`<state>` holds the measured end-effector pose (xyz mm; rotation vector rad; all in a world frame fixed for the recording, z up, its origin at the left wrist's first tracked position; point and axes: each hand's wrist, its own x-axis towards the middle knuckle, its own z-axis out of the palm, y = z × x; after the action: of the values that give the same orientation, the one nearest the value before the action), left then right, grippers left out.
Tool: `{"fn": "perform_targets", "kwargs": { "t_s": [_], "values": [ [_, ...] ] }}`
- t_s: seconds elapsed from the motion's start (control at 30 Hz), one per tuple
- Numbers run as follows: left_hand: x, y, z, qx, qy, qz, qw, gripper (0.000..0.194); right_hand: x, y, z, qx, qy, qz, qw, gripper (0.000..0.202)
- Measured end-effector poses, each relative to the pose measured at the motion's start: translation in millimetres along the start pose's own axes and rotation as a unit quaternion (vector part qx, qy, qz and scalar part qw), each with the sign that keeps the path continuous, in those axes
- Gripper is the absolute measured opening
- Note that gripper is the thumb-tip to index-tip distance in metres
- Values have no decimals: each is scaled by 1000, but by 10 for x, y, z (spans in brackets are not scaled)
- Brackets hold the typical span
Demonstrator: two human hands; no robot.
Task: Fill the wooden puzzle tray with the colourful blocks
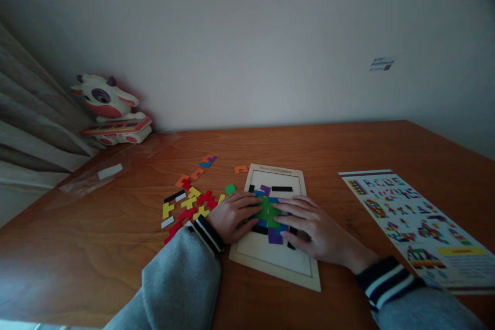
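A pale wooden puzzle board [270, 273] with a raised frame lies in front of me. On it, green puzzle pieces [264, 210] sit in the middle, with blue, purple and black pieces around them. My left hand [235, 215] rests palm down on the left side of this group, its fingers stretched over the pieces. From the right, my right hand [315, 227] lies over the group's other side with fingers spread. A purple piece [275, 237] shows between the hands, and a black bar piece [282, 188] lies above them. Both hands partly hide the pieces beneath.
Left of the board, loose red, yellow, white and black pieces [188, 203] are scattered on the wooden table [104, 247]. Several orange pieces [198, 172] lie farther back. A printed pattern sheet [410, 227] is at the right. A cow-shaped toy keyboard [116, 113] stands at the back left.
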<state>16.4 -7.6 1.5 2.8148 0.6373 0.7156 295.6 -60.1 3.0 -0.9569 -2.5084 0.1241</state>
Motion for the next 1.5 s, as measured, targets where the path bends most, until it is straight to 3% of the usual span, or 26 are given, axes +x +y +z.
{"fn": "perform_targets", "kwargs": {
  "t_s": [0.47, 0.8, 1.07, 1.27, 1.5],
  "values": [
    [1, 8, 1, 4, 1, 5, 1000, 31, -14, -2, 15, 12, -65, 46, 997, 53],
    [-3, 1, 13, 2, 0, 0, 1000, 32, -13, -9, 10, 28, -79, 57, 995, 54],
    [8, 17, -2, 0, 2, 1, 1000, 31, 155, 68, 5, 31, 5, 67, 997, 44],
    [17, 30, -9, 2, -1, -5, 1000, 31, 429, 92, 92, 37, 4, 71, 997, 43],
    [11, 27, -8, 2, -5, -5, 1000, 31, 407, 142, 116, 44, 18, 83, 995, 42]
  ]
}}
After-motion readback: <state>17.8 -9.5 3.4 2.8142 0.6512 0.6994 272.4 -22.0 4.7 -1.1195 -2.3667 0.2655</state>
